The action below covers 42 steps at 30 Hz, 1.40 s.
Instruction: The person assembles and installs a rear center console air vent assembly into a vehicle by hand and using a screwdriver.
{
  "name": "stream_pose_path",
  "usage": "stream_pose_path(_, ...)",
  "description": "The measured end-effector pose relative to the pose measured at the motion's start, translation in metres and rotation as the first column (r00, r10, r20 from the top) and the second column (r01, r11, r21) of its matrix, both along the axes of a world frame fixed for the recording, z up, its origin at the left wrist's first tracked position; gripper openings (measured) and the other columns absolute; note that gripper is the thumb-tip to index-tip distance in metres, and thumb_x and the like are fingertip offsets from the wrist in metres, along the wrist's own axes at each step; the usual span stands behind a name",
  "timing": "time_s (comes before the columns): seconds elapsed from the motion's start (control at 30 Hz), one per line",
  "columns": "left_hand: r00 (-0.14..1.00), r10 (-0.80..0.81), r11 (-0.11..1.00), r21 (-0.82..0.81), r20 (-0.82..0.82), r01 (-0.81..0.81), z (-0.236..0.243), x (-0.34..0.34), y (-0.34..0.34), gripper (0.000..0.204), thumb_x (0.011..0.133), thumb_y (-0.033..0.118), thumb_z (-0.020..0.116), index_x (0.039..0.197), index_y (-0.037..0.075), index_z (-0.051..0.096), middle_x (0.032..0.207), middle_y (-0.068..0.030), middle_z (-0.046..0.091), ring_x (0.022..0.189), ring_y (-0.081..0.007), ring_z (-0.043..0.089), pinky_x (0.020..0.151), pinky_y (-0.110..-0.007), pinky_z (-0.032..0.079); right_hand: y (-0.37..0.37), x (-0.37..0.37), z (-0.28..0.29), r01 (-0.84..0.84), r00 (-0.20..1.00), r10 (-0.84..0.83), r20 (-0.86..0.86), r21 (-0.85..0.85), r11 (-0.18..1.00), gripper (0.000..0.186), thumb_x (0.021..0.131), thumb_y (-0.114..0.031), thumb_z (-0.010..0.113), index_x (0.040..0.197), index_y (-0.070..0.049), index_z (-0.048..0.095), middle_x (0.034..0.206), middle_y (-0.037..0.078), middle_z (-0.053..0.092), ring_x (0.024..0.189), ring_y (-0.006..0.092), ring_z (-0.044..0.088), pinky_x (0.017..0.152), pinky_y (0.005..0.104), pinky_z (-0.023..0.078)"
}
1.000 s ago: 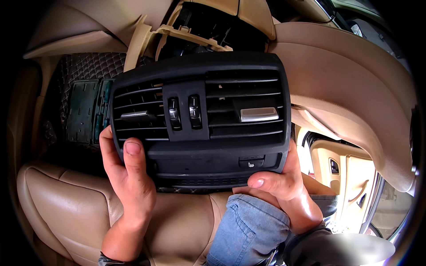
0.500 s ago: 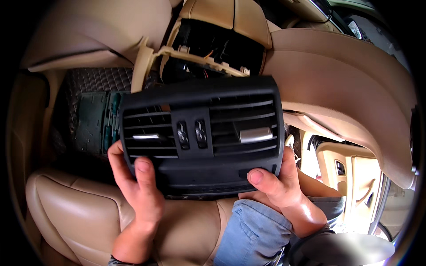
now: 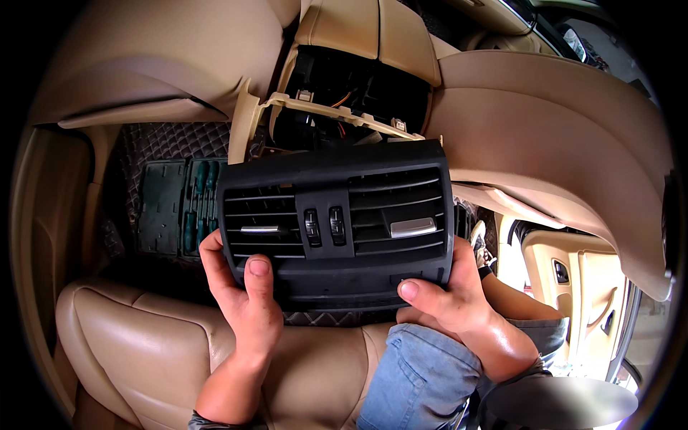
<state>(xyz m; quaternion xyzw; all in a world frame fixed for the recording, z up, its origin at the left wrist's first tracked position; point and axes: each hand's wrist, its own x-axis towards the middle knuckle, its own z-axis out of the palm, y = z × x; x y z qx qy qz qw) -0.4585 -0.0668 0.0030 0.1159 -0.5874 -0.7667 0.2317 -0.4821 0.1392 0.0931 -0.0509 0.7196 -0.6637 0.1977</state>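
Observation:
A black car air vent panel [image 3: 326,276] is held up in front of me, its slatted face turned toward me. Silver tabs sit on its two louvre sections, and two thumbwheels stand between them. My left hand [image 3: 247,297] grips its lower left corner, thumb on the front face and fingers wrapped around the side. At the lower right corner my right hand [image 3: 451,301] holds it the same way. Just beyond the panel is the beige centre console [image 3: 344,32], with a dark opening in its rear where wires show. A loose-looking beige trim frame [image 3: 330,109] crosses that opening.
An open green tool case [image 3: 161,208] with several screwdrivers [image 3: 201,175] lies on the quilted floor mat [image 3: 161,140] at left. Beige front seatbacks [image 3: 530,122] rise on both sides of the console. The rear seat [image 3: 143,330] is close below; an opened car door [image 3: 573,287] stands at right.
The view has shifted, so the surroundings sit slightly lower and to the right. The vent panel appears a little smaller and more level, still in both hands.

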Motion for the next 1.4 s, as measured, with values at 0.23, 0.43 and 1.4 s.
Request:
stream_pose_path(0.23, 1.0, -0.011, 1.0, -0.018, 0.006, 0.011, 0.0, -0.001, 0.002, 0.046, 0.089, 0.037, 0.061, 0.115, 0.003, 0.044, 0.101, -0.0016, 0.05, 0.089, -0.0079, 0.043, 0.084, -0.022, 0.035, 0.0, 0.001, 0.0, -0.033, 0.997, 0.027, -0.074, -0.083, 0.996, 0.052, 0.079, -0.01, 0.07, 0.123, 0.006, 0.048, 0.113, 0.009, 0.058, 0.104, 0.0137, 0.051, 0.092, 0.0277, 0.039)
stream_pose_path(0.43, 1.0, 0.004, 0.991, -0.134, -0.025, -0.008, 0.003, 0.0, 0.004, 0.049, 0.094, 0.033, 0.052, 0.13, 0.001, 0.039, 0.114, -0.0049, 0.047, 0.094, -0.0096, 0.044, 0.088, -0.023, 0.034, -0.002, 0.002, -0.003, 0.02, 1.0, -0.021, -0.017, -0.06, 0.998, 0.049, 0.08, -0.007, 0.069, 0.124, 0.004, 0.048, 0.113, 0.009, 0.059, 0.104, 0.0137, 0.051, 0.092, 0.028, 0.04)
stream_pose_path(1.4, 0.98, -0.031, 0.939, -0.341, -0.195, -0.038, -0.003, -0.01, -0.017, 0.025, 0.088, 0.017, 0.063, 0.101, -0.003, 0.056, 0.095, -0.0072, 0.052, 0.082, -0.0124, 0.046, 0.075, -0.024, 0.039, 0.036, -0.006, -0.018, -0.525, 0.798, 0.601, 0.039, 0.536, 0.661, 0.065, 0.067, -0.03, 0.083, 0.122, -0.007, 0.058, 0.135, 0.022, 0.043, 0.125, 0.0387, 0.042, 0.102, 0.0392, 0.038)
